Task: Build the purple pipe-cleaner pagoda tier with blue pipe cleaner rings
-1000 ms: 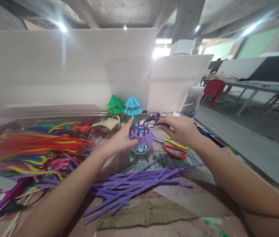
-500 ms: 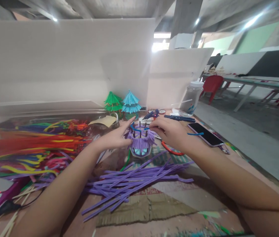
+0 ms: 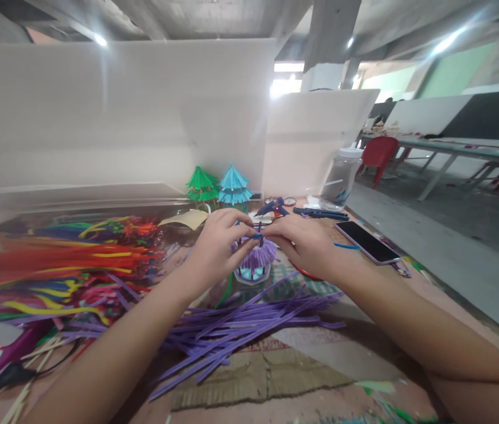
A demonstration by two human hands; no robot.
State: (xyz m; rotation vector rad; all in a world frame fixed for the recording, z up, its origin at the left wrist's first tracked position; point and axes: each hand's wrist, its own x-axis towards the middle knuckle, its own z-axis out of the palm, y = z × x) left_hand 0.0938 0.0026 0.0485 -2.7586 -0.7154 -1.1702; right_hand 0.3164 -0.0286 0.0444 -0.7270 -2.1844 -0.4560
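Note:
A small purple tiered model [image 3: 261, 254] with dark upright posts and a pale blue lower storey stands in front of me. My left hand [image 3: 220, 241] is at its upper left, thumb and fingers pinched at a short blue pipe cleaner [image 3: 257, 236]. From the right, my right hand [image 3: 304, 240] pinches the same blue piece, the fingertips of both hands nearly meeting over the model's top. My hands hide part of the model. Loose purple pipe cleaners [image 3: 249, 327] lie in a heap nearer to me.
Green [image 3: 202, 184] and light blue [image 3: 234, 185] tiered models stand behind. A glue gun [image 3: 272, 206], a phone [image 3: 368, 241] and a clear jar [image 3: 341, 179] are at the right. Colourful pipe cleaners [image 3: 63, 253] cover the left; cardboard [image 3: 258, 377] lies in front.
My left hand has come in from the model's left side, its spread fingers closing to a pinch on the blue piece. My right hand has shifted slightly and stays pinched above the model.

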